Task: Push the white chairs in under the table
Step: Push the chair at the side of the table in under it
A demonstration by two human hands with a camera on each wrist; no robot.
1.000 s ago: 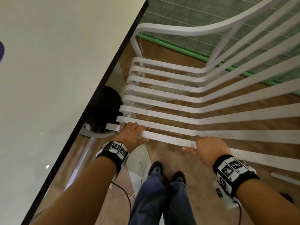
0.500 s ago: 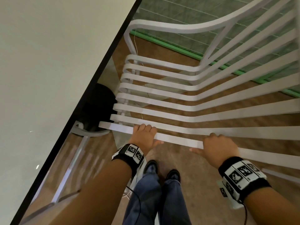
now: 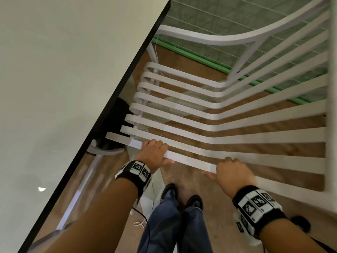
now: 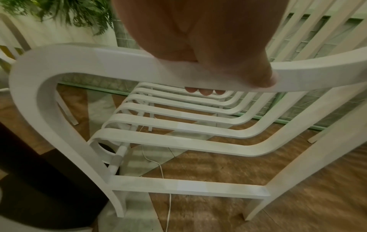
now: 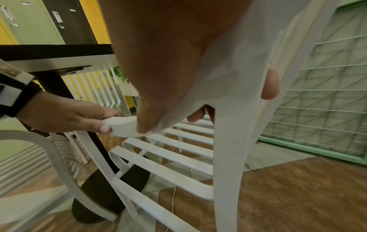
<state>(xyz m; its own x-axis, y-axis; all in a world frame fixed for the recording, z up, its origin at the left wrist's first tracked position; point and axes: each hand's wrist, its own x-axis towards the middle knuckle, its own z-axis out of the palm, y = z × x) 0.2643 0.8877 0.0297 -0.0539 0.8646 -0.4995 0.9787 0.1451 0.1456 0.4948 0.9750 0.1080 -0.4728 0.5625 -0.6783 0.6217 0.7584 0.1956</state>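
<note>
A white slatted chair (image 3: 200, 38) stands side-on beside the pale table (image 3: 54, 88) with a black edge; the front ends of its seat slats lie close to that edge. Both hands hold the chair's near armrest (image 3: 193, 162). My left hand (image 3: 155, 152) grips it towards the front, fingers curled over the top and thumb underneath. Further back, my right hand (image 3: 231, 172) grips the same rail. In the left wrist view the left hand (image 4: 198, 47) wraps the armrest (image 4: 79, 56), fingertips (image 4: 204, 91) showing below. The right wrist view shows the right hand (image 5: 178, 62) and left hand (image 5: 65, 114) on it.
A black round table base (image 5: 111, 188) stands under the table. A second white chair (image 5: 49, 157) is nearer at the left. A white cable (image 4: 166, 204) runs over the wooden floor. A green mesh fence (image 3: 237, 24) lies behind the chair. My legs (image 3: 173, 225) stand beside the armrest.
The chair has slid towards the table, its armrest tip now nearer the black edge. Both hands have kept their grip on the armrest.
</note>
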